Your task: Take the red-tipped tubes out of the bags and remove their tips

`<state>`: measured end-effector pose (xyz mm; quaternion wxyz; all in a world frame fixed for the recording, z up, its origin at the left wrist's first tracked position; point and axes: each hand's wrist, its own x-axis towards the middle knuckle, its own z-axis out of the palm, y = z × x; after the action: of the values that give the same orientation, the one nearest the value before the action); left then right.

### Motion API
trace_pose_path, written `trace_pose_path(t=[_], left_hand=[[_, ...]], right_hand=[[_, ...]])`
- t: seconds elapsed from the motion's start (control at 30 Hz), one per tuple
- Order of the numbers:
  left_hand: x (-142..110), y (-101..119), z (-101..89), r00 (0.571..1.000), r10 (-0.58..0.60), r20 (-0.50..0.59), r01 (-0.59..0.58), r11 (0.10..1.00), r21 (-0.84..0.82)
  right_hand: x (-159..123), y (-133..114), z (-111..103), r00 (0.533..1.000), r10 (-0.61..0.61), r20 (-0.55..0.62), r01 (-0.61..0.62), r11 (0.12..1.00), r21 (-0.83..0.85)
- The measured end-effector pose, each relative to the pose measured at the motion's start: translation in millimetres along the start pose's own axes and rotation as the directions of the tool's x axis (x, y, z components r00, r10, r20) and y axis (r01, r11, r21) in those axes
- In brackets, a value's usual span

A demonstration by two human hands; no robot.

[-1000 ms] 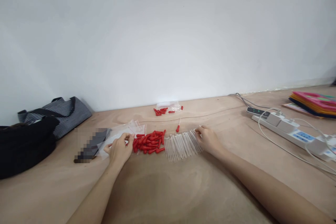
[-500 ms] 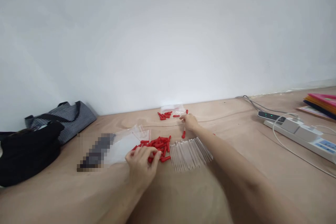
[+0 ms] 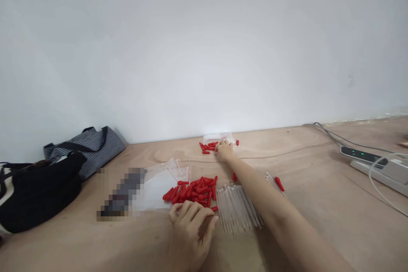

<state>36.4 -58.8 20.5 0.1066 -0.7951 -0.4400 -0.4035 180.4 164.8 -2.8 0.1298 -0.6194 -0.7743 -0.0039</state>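
My left hand [image 3: 193, 225] rests at the near edge of a pile of red rubber dropper bulbs [image 3: 194, 189]. Its fingers curve loosely with the thumb apart, and I see nothing in them. Reaching farther out, my right hand [image 3: 225, 151] is at a smaller group of red bulbs [image 3: 205, 148], in front of a clear plastic bag [image 3: 219, 136]. Its fingers are bent down and their tips are partly hidden. Thin clear tubes [image 3: 237, 208] lie side by side between the forearms. Beyond the right forearm lie a few clear tubes and one red bulb [image 3: 279, 183].
Clear zip bags [image 3: 156, 187] lie left of the pile, beside a pixelated dark object [image 3: 124, 189]. A striped bag [image 3: 92, 148] and a black bag [image 3: 41, 187] stand at left. At right are a power strip [image 3: 376, 174] and cables; a wall rises behind.
The view has shifted, so the table's things appear lower and farther right. My right hand has moved to the far bulbs by the bag. My left hand has drawn slightly back from the pile.
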Motion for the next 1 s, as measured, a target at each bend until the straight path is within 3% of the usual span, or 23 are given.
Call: trace_pose_path(t=[0.13,0.23,0.4,0.5,0.6,0.8,1.0], left_hand=[[0.3,-0.6,-0.4,1.000,-0.012,0.013,0.012,1.000,-0.007],[-1.1,-2.3,0.4,0.999,-0.031,0.022,0.031,1.000,0.004],[-8.0,-4.3,11.3,0.996,-0.054,0.067,0.051,0.997,0.056],[-9.8,0.0,20.5,0.995,-0.003,0.097,0.001,1.000,0.031],[-8.9,8.3,26.3,0.986,0.069,0.149,-0.060,0.996,-0.065],[-9.2,21.1,26.5,0.974,0.150,0.171,-0.126,0.981,-0.146],[-5.6,21.0,23.4,0.981,0.161,0.113,-0.147,0.982,-0.120]], right_hand=[[-9.6,-3.4,-8.0,0.997,-0.032,-0.068,0.032,0.999,0.001],[-34.1,-0.3,-22.0,0.989,-0.092,-0.116,0.096,0.995,0.027],[-124.0,18.7,-41.9,0.964,-0.237,-0.124,0.248,0.966,0.077],[-186.2,30.4,-45.5,0.914,-0.356,-0.193,0.382,0.917,0.117],[-227.0,36.1,-45.2,0.901,-0.356,-0.247,0.402,0.900,0.167],[-239.3,28.0,-43.6,0.870,-0.357,-0.341,0.429,0.888,0.166],[-235.1,12.6,-44.2,0.795,-0.411,-0.446,0.450,0.893,-0.021]])
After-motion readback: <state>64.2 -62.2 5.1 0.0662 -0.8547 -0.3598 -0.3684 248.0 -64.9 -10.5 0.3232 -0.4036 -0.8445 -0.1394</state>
